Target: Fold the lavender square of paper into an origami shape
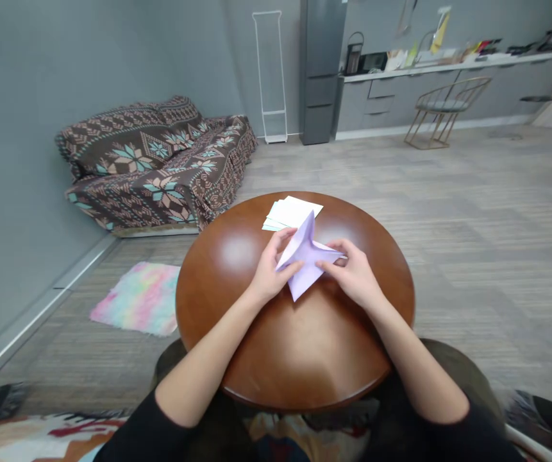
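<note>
A sheet of purple origami paper (pixel 308 262), partly folded with flaps standing up, is held between both hands above the round wooden table (pixel 237 308). My left hand (pixel 274 264) pinches its left side, thumb on the near face and fingers behind. On the opposite side, my right hand (pixel 351 269) grips the right flap between thumb and fingers. One point of the paper rises up and away from me, and another points down toward me. Just beyond it, a small stack of pale paper sheets (pixel 289 210) lies fanned on the tabletop.
A sofa with a patterned cover (pixel 160 167) stands at the far left, with a fluffy pastel rug (pixel 141 298) on the floor nearby. Farther back are a white rack (pixel 273 112), a grey fridge (pixel 322 77), a kitchen counter (pixel 449 67) and a chair (pixel 443 106).
</note>
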Demonstrator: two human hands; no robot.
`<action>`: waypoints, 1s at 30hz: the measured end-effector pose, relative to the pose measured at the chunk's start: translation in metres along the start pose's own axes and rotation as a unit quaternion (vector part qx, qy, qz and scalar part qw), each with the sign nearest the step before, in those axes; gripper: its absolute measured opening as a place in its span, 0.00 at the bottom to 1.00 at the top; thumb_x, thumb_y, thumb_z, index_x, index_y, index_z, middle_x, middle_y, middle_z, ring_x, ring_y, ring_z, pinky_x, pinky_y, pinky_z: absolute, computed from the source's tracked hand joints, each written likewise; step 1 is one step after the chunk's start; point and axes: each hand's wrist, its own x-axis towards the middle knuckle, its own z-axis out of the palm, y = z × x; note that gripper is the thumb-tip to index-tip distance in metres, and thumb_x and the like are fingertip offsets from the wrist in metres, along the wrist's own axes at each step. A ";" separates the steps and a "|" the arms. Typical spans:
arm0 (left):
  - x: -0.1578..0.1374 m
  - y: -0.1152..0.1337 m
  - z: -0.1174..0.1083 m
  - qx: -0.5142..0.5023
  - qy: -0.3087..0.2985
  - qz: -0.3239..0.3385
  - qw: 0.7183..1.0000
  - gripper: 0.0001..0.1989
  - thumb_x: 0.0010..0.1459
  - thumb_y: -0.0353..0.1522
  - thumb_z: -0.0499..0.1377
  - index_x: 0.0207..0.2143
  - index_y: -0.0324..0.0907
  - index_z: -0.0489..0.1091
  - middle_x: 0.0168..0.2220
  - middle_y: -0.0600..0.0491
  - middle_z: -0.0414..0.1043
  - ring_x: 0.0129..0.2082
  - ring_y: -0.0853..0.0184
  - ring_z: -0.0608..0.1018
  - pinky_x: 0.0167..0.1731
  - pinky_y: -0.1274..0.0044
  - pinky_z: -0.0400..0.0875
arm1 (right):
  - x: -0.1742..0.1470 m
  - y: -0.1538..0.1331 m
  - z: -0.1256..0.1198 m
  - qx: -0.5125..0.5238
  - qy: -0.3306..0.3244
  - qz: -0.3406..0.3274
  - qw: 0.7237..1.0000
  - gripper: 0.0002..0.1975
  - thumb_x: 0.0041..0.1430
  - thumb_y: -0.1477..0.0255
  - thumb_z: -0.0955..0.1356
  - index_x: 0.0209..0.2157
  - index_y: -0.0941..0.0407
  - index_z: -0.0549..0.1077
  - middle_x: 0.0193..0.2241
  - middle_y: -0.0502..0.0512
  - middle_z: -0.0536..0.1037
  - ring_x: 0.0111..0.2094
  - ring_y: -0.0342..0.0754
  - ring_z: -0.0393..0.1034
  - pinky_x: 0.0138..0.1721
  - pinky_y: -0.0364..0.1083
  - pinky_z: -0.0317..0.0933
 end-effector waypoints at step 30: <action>0.004 -0.005 -0.003 -0.096 0.128 -0.097 0.982 0.24 0.45 0.27 0.67 0.48 0.40 0.72 0.48 0.49 0.78 0.48 0.58 0.79 0.47 0.71 0.72 | 0.004 0.009 -0.015 -0.094 -0.034 -0.185 0.978 0.03 0.59 0.70 0.72 0.35 0.53 0.81 0.36 0.54 0.82 0.36 0.52 0.78 0.41 0.51 0.71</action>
